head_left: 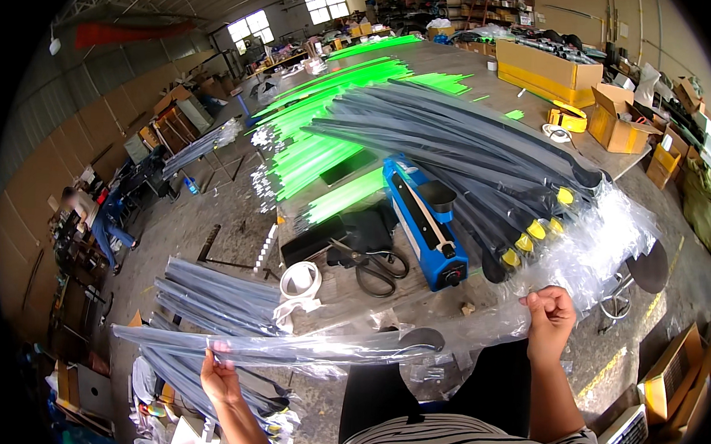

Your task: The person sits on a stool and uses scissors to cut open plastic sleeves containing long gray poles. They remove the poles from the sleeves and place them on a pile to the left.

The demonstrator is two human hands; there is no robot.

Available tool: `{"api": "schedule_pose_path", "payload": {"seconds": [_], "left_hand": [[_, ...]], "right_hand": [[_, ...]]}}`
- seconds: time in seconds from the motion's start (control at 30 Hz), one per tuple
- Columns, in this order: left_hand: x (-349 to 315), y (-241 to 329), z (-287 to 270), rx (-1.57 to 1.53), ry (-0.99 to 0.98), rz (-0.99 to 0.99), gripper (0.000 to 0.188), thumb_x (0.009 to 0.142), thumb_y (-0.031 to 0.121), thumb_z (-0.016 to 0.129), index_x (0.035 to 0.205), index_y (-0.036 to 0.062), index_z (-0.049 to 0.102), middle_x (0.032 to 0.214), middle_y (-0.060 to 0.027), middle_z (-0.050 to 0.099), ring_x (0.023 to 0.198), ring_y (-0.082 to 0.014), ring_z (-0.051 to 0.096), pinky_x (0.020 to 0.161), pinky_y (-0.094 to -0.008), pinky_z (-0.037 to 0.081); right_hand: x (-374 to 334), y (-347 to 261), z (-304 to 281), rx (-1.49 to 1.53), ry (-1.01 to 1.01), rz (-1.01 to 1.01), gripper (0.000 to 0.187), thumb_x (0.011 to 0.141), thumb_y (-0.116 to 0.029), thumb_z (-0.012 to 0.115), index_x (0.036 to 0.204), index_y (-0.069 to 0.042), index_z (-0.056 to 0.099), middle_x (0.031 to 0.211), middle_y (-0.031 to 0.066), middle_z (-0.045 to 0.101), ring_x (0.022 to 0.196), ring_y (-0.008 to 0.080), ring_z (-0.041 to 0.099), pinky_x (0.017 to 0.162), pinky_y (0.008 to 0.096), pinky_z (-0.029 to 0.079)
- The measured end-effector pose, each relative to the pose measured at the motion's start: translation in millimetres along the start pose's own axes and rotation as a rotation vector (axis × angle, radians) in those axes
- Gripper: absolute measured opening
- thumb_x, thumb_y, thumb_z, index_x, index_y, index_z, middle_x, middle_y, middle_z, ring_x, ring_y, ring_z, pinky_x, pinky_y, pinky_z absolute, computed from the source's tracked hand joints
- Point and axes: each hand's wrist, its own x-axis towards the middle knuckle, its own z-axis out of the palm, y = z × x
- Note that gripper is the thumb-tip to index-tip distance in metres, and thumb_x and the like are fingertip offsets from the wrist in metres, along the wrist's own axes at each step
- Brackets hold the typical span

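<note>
**Long plastic sleeve (pixel 308 351) held out between two hands, at the near edge of a bench (pixel 503 89)**

At far left, well apart, a second person (pixel 98 221) stood beside the wall; nearer, a pile of wrapped dark strips (pixel 211 296) lay beyond and below the sleeve's left part. The left hand (pixel 220 377) grasped the sleeve from below, thumb and fingers closed on the film, some way in from its left end; the sleeve crossed in front of the person's body, with a dark strip inside whose rounded tip (pixel 422 340) showed near the middle of the view.

Behind it on the bench lay a white roll (pixel 300 280), green rods (pixel 315 155), scissors (pixel 359 257) and a blue sealer (pixel 442 263); farther right, a wrapped bundle (pixel 464 139) with yellow tips spread across the top. The right hand (pixel 552 313), fingers curled, pinched clear film that seemed to continue from the sleeve.

Good handling, in judgement, called for an even, light pull; the slack stretch beyond the rounded tip was the likeliest to crease, and needed smoothing flat; a hard tug risked stretching the thin film; the left hand best served as steady support, so that the strip stayed straight.
</note>
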Motion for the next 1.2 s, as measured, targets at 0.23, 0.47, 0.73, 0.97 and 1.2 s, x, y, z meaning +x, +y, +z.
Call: {"api": "schedule_pose_path", "payload": {"seconds": [0.23, 0.47, 0.73, 0.97, 1.2], "left_hand": [[-5, 7, 16, -0.07, 0.011, 0.015, 0.013, 0.084, 0.011, 0.048, 0.083, 0.0016, 0.057, 0.082, -0.0086, 0.062, 0.071, -0.0145, 0.06, 0.055, -0.0228, 0.049], [-7, 15, 16, -0.047, -0.003, 0.011, 0.016, 0.086, 0.011, 0.045, 0.09, -0.001, 0.055, 0.085, -0.0095, 0.061, 0.074, -0.0159, 0.059, 0.056, -0.0212, 0.049], [-11, 11, 33, -0.17, -0.006, -0.003, 0.017, 0.085, 0.009, 0.045, 0.092, -0.0056, 0.051, 0.093, -0.0156, 0.058, 0.086, -0.0221, 0.058, 0.076, -0.0312, 0.05], [-27, 9, 44, -0.186, -0.023, -0.031, 0.019, 0.084, 0.007, 0.046, 0.097, -0.007, 0.049, 0.094, -0.0168, 0.057, 0.086, -0.023, 0.058, 0.078, -0.0339, 0.05], [-32, -2, 60, -0.133, 0.003, -0.077, 0.022, 0.084, 0.006, 0.044, 0.1, -0.0074, 0.048, 0.095, -0.0173, 0.057, 0.085, -0.0234, 0.059, 0.074, -0.0309, 0.051]], "right_hand": [[15, 11, -13, 0.082, 0.193, -0.293, 0.016, 0.08, -0.003, 0.057, 0.094, 0.002, 0.053, 0.066, 0.0018, 0.055, 0.057, 0.0039, 0.046, 0.054, 0.0158, 0.035], [-15, 17, -26, 0.057, 0.168, -0.323, 0.022, 0.088, -0.013, 0.044, 0.068, -0.005, 0.048, 0.052, -0.0024, 0.039, 0.043, 0.0024, 0.029, 0.04, 0.0157, 0.021], [-58, 20, 7, -0.409, -0.666, -0.291, 0.018, 0.069, -0.004, 0.064, 0.055, -0.002, 0.051, 0.048, 0.005, 0.05, 0.041, 0.0115, 0.047, 0.04, 0.0221, 0.034], [-58, 9, 43, 0.254, -0.793, 0.229, 0.035, 0.078, -0.027, 0.059, 0.097, 0.001, 0.051, 0.083, 0.015, 0.059, 0.073, 0.02, 0.059, 0.06, 0.0263, 0.047], [-49, 5, 55, 0.458, -0.736, 0.219, 0.046, 0.087, -0.037, 0.042, 0.108, 0.003, 0.043, 0.095, 0.0204, 0.056, 0.086, 0.0268, 0.058, 0.074, 0.0387, 0.049]]}}
